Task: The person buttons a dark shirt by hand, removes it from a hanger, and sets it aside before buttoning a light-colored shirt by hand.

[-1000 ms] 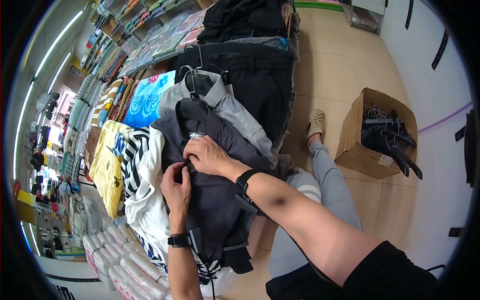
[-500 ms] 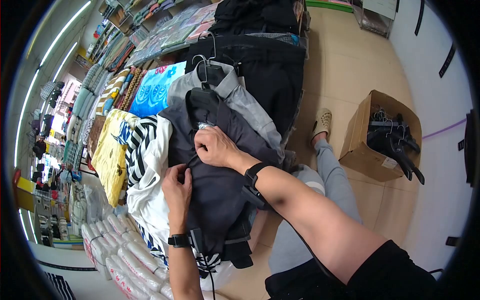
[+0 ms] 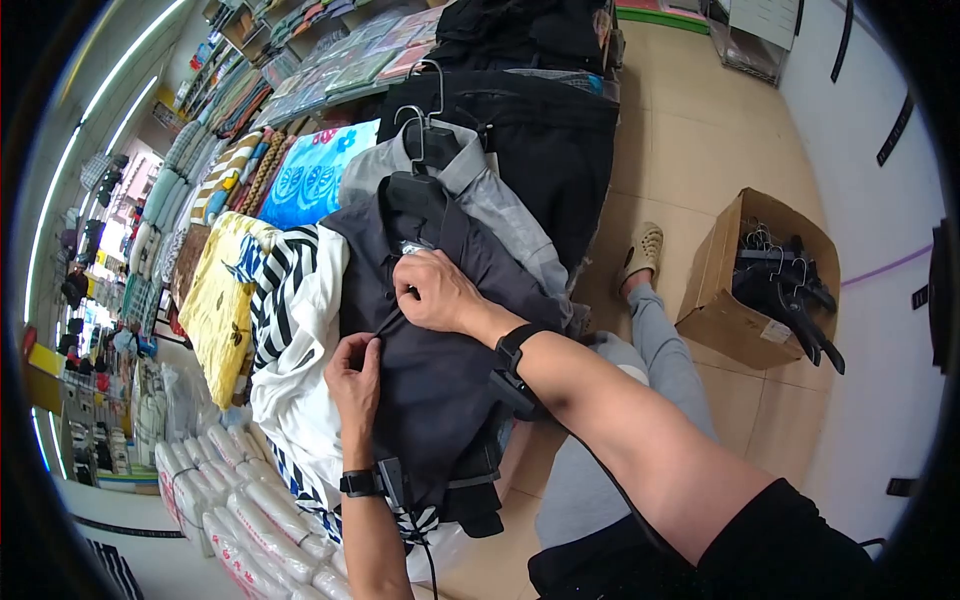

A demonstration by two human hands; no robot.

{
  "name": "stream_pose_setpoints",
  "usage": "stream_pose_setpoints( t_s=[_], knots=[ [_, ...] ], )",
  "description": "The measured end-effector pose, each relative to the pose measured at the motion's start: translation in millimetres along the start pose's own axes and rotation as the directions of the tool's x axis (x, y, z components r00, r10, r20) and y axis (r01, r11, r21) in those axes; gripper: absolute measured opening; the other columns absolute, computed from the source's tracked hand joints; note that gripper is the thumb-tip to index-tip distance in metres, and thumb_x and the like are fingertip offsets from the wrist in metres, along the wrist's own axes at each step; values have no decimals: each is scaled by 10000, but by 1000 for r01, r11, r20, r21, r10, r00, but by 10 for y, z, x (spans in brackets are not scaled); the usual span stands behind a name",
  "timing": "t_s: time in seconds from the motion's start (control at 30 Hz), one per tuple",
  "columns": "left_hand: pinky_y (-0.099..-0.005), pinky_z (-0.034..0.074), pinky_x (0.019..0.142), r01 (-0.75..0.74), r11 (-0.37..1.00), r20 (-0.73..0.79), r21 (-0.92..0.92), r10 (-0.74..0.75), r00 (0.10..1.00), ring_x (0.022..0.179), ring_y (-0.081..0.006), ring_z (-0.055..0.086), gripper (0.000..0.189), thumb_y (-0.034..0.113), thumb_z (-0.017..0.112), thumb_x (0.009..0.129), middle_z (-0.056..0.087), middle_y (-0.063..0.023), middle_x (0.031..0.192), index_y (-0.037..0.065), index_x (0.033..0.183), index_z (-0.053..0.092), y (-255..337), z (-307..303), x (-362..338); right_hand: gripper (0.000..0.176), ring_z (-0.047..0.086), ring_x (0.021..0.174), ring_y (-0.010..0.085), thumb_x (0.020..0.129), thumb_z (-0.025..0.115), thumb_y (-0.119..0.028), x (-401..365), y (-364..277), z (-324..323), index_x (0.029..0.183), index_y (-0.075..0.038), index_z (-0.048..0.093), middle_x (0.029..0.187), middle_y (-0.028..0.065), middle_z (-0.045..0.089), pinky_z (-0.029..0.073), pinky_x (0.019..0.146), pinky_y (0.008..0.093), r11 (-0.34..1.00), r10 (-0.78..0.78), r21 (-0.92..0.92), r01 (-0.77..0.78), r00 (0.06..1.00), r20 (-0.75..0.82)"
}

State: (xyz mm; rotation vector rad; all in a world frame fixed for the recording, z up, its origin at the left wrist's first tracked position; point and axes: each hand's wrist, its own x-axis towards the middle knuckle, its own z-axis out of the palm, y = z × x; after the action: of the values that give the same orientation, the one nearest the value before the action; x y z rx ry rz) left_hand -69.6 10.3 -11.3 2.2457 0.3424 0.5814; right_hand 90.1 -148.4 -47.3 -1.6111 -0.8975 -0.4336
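Note:
A dark grey collared shirt lies front up, with a black hanger inside its collar. My right hand is closed on the shirt front below the collar, fingers curled. A small shiny silvery piece shows just above those fingers; I cannot make out what it is. Lower down, my left hand pinches the front edge of the same shirt between thumb and fingers. A small fold of cloth runs between the two hands. Beneath and beyond it lies a light grey shirt on another hanger.
White cloth, black-striped fabric and a yellow cloth lie on the left. Black trousers are behind the shirts. A cardboard box of hangers stands on the floor at right. Plastic-wrapped bundles are lower left.
The view has shifted slightly. Both hands keep nearly the same place and hold on the dark shirt, with the cloth between them drawn into a slightly clearer fold.

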Motion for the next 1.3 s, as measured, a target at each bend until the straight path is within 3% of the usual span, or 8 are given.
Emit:
stream_pose_setpoints(
  t_s=[0.17,0.27,0.7,0.8,0.9,1.03,1.13,1.3],
  knots=[
    [-256,514,789,119,984,82,-131,-109,991,824,-98,646,152,107,777,976,742,-26,894,-33,1034,762,-5,-61,50,59,656,883,321,785,631,-49,5,-19,-9,739,-76,607,834,72,659,479,817,440,1000,13,-4,-13,1000,14],
    [-243,504,778,120,993,103,-20,-118,988,825,-80,636,144,108,777,976,740,-17,893,-26,1028,771,33,-114,101,48,652,892,344,782,621,-52,9,-36,-29,740,-66,601,828,104,657,487,850,453,1000,23,-4,-23,999,23],
    [-223,477,685,233,968,220,-90,-209,953,727,-45,591,121,100,770,958,678,28,822,-12,962,726,88,-227,116,55,654,929,328,790,641,-50,16,-88,-72,753,-65,602,841,93,654,490,882,450,1000,25,-12,-24,998,58],
    [-231,479,680,186,983,194,8,-184,963,717,-49,584,115,99,759,935,671,26,809,-8,962,725,1,-170,136,53,655,939,325,793,644,-52,18,-79,-69,758,-65,607,848,91,655,490,891,451,1000,19,-14,-19,998,55],
    [-243,502,691,168,984,161,-60,-157,974,725,-64,625,135,115,766,913,708,3,803,-10,954,734,-8,-140,103,49,655,952,326,795,646,-55,16,-79,-73,761,-66,612,857,91,654,489,896,451,1000,18,-13,-17,998,59],
    [-251,529,737,131,983,13,132,-134,991,764,-73,662,144,119,765,915,740,-21,827,-17,953,736,163,-5,15,54,656,950,296,788,648,-48,-5,-35,-33,748,-70,618,896,61,679,482,886,428,999,9,-35,-7,999,53],
    [-282,542,729,106,988,-7,113,-106,994,745,-108,686,176,148,775,888,751,-41,820,-8,962,740,74,25,19,62,659,946,281,784,649,-43,-4,-15,-37,739,-71,618,914,45,693,480,878,413,999,8,-44,-5,997,71],
    [-412,580,738,89,901,-35,425,-82,996,758,-319,738,175,159,749,839,753,-166,819,1,907,716,395,52,114,68,660,944,281,786,646,-38,1,-30,-54,736,-69,611,912,43,691,483,872,411,999,2,-45,1,998,62]
  ],
)
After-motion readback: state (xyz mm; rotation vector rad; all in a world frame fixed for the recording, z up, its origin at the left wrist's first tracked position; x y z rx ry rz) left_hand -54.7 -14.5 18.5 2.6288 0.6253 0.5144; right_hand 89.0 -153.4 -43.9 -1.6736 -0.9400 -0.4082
